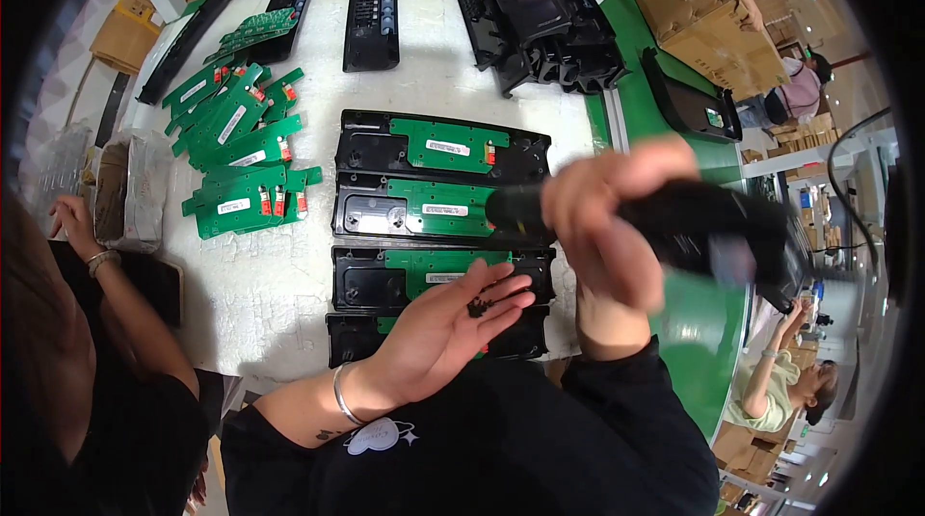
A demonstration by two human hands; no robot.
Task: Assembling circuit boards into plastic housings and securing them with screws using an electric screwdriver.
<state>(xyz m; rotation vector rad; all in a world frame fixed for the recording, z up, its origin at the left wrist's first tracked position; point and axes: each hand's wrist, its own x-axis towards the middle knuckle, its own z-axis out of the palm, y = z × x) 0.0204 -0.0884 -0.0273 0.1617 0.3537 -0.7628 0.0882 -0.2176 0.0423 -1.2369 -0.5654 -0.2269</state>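
Note:
My left hand [438, 331] is palm up with fingers stretched out, carrying a small heap of black screws [479, 307] on the fingers. My right hand [617, 217] wraps around a black power screwdriver [713, 237], blurred by motion. Its front end points left, over the right part of the second black panel [371, 206] from the far side. A green circuit board [434, 208] lies in that panel. The farthest panel [366, 152] and the third panel [366, 280] also hold green boards. My left hand partly covers the third panel and the nearest panel [352, 338].
Loose green circuit boards [231, 126] with red-and-white parts are piled at left. Black housings [549, 15] are stacked at far right, another [371, 15] at the far middle. A co-worker's hand [72, 222] is by a plastic-lined box [130, 193] at left.

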